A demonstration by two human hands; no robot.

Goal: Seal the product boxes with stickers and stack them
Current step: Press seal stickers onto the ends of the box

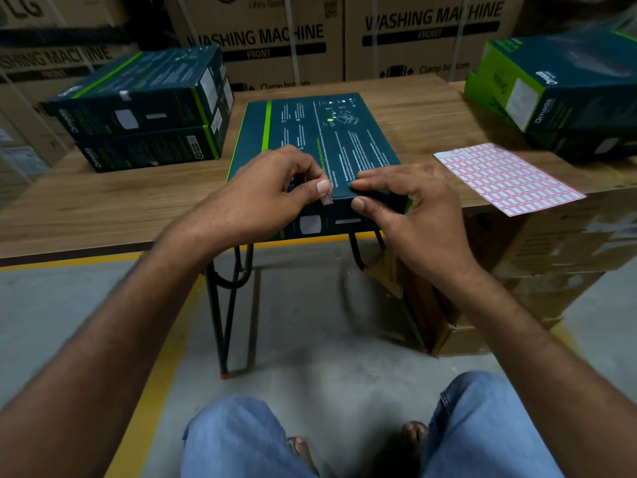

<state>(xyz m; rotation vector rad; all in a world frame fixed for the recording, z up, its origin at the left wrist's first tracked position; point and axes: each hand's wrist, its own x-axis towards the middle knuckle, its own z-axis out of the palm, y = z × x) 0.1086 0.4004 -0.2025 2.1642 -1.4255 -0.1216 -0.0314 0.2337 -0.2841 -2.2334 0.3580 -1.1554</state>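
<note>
Flat dark-teal cardboard product box with green stripe (320, 132) lies centre, at near edge of wooden table (103, 201). Left hand (265, 191) pinches small red-bordered white sticker (326, 200) at box's near top edge. Right hand (410, 205) released, fingers nearly straight on box top, thumb against front face. Red-gridded sticker sheet (506, 177) lies right.

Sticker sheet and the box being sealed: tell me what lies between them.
Head view: only bare table separates sticker sheet and box; the right hand covers the gap's near end.
</note>
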